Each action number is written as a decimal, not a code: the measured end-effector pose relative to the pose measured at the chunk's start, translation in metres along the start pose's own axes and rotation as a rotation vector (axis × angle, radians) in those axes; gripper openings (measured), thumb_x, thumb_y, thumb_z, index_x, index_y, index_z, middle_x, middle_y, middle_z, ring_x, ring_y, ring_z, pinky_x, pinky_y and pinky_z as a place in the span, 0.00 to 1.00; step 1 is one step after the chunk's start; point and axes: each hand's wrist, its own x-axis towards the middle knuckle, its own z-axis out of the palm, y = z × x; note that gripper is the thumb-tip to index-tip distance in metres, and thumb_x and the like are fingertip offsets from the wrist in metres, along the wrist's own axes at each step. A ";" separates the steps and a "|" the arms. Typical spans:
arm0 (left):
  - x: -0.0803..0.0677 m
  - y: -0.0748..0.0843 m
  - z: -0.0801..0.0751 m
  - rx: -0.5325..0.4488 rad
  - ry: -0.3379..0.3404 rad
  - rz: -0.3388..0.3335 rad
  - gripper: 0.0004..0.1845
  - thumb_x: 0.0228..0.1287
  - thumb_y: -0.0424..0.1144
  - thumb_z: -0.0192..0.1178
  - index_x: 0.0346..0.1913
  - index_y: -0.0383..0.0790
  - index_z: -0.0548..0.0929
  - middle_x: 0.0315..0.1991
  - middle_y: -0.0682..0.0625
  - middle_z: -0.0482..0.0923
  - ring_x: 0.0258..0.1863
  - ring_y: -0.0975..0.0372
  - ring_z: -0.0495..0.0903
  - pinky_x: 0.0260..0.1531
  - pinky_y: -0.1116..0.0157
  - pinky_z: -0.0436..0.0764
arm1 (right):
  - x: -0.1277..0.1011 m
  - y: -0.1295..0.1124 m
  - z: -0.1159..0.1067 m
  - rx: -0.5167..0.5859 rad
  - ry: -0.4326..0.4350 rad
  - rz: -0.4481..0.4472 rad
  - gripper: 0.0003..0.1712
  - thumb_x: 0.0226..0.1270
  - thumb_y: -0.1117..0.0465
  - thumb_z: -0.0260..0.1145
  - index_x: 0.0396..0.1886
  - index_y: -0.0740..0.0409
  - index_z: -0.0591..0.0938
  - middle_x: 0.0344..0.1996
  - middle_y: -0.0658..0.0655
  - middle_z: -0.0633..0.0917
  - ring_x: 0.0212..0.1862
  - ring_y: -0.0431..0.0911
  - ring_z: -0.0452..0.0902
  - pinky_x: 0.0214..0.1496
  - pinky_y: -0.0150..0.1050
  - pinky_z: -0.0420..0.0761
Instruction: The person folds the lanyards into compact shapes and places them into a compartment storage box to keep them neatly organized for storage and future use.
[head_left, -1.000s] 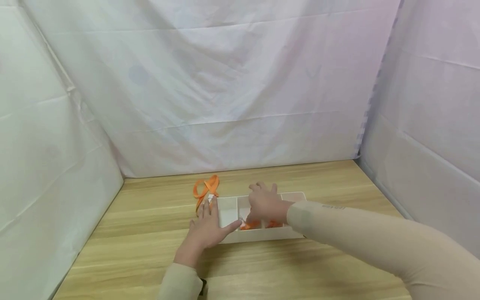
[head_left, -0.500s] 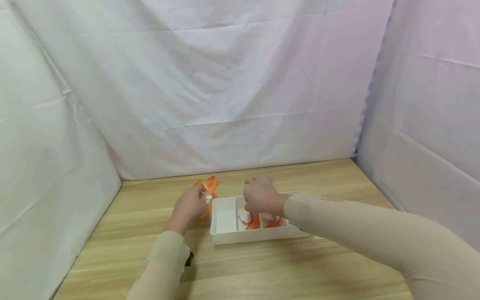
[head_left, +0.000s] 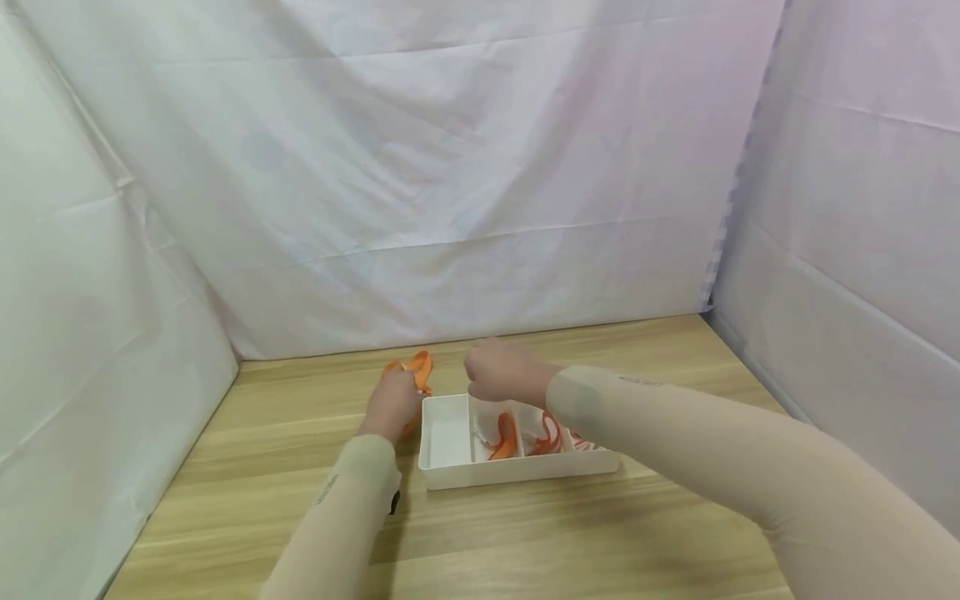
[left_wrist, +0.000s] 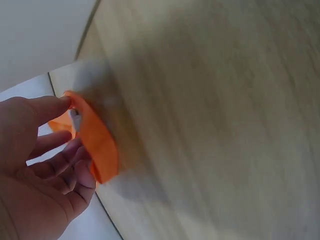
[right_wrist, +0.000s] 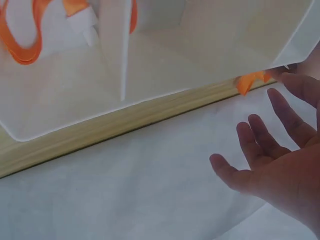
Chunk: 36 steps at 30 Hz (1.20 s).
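Reaching past the left end of the white tray, the left hand pinched an orange ribbon between thumb and curled fingers; the wrist view showed the thumb on top of the band and the other fingers tucked beneath it. That ribbon lay on the wooden table just beside the tray's left wall, probably because it had not been sorted into a slot, and the pinch at its near end looked like the easiest way to lift a limp strip without crushing it.

The right hand hovered above the tray's far edge, over the divider between the first and second compartments. Its own wrist view showed the palm turned up with fingers spread and relaxed, holding nothing. It seemed placed there to stay out of the way of the tray while remaining close to it.

Inside the tray, the left compartment looked bare, while the middle ones each held a curled orange ribbon, with another in the next slot, partly hidden behind the right forearm. Thin upright walls kept these loops apart, which likely explained why each sat alone. White cloth hung behind and at both sides of the table.
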 end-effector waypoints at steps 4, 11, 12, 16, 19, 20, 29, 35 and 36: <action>0.001 0.001 0.005 -0.020 0.019 -0.009 0.12 0.75 0.40 0.64 0.38 0.33 0.87 0.53 0.34 0.81 0.43 0.46 0.86 0.47 0.45 0.87 | 0.005 0.001 0.000 0.038 -0.029 0.002 0.29 0.67 0.63 0.65 0.11 0.47 0.60 0.11 0.44 0.55 0.19 0.40 0.48 0.21 0.34 0.52; 0.005 -0.003 0.005 -0.204 0.054 -0.077 0.12 0.70 0.37 0.66 0.28 0.36 0.83 0.36 0.43 0.83 0.34 0.51 0.82 0.38 0.52 0.84 | 0.010 0.004 0.005 0.159 -0.072 0.064 0.30 0.68 0.62 0.66 0.09 0.47 0.62 0.11 0.44 0.57 0.17 0.40 0.49 0.20 0.35 0.53; 0.004 -0.003 0.002 -0.272 0.040 -0.104 0.11 0.71 0.37 0.65 0.30 0.34 0.83 0.37 0.43 0.84 0.35 0.52 0.82 0.36 0.54 0.84 | 0.010 0.003 0.007 0.175 -0.070 0.060 0.30 0.69 0.62 0.66 0.09 0.47 0.61 0.10 0.44 0.56 0.17 0.40 0.49 0.20 0.35 0.53; -0.002 0.001 -0.018 -0.604 -0.023 -0.241 0.12 0.75 0.39 0.62 0.48 0.32 0.86 0.52 0.39 0.87 0.44 0.53 0.82 0.43 0.59 0.85 | 0.013 -0.002 0.015 0.296 -0.030 0.033 0.30 0.77 0.56 0.64 0.11 0.48 0.66 0.10 0.44 0.61 0.17 0.38 0.53 0.20 0.33 0.56; -0.007 0.008 -0.038 -0.817 -0.023 -0.294 0.20 0.76 0.41 0.62 0.62 0.30 0.82 0.64 0.37 0.80 0.53 0.51 0.81 0.57 0.54 0.84 | 0.018 -0.008 0.023 0.444 0.015 0.066 0.28 0.85 0.49 0.56 0.20 0.55 0.76 0.14 0.46 0.68 0.19 0.39 0.60 0.24 0.34 0.64; -0.008 0.011 -0.044 -0.867 -0.010 -0.289 0.21 0.75 0.40 0.63 0.63 0.29 0.82 0.65 0.36 0.79 0.55 0.50 0.81 0.61 0.53 0.83 | 0.019 -0.009 0.025 0.508 0.028 0.086 0.28 0.87 0.47 0.54 0.27 0.58 0.82 0.17 0.48 0.71 0.21 0.41 0.62 0.27 0.35 0.67; -0.024 0.040 -0.070 -0.980 0.054 -0.213 0.18 0.77 0.40 0.64 0.60 0.32 0.86 0.65 0.38 0.81 0.59 0.46 0.83 0.69 0.47 0.80 | 0.029 -0.022 0.030 1.163 0.037 0.218 0.33 0.88 0.42 0.49 0.60 0.65 0.86 0.58 0.65 0.89 0.60 0.58 0.87 0.63 0.49 0.88; -0.033 0.053 -0.070 -0.909 0.137 -0.176 0.15 0.73 0.38 0.64 0.56 0.34 0.88 0.58 0.39 0.87 0.55 0.47 0.85 0.61 0.50 0.84 | 0.033 -0.031 0.024 1.459 0.080 0.257 0.24 0.85 0.49 0.55 0.61 0.60 0.86 0.58 0.61 0.90 0.61 0.60 0.86 0.71 0.57 0.82; -0.034 0.054 -0.069 -0.890 0.154 -0.171 0.15 0.72 0.38 0.64 0.56 0.34 0.88 0.57 0.38 0.87 0.56 0.47 0.85 0.60 0.51 0.85 | 0.034 -0.032 0.023 1.492 0.088 0.262 0.23 0.85 0.51 0.56 0.61 0.61 0.86 0.58 0.62 0.90 0.59 0.59 0.87 0.71 0.58 0.81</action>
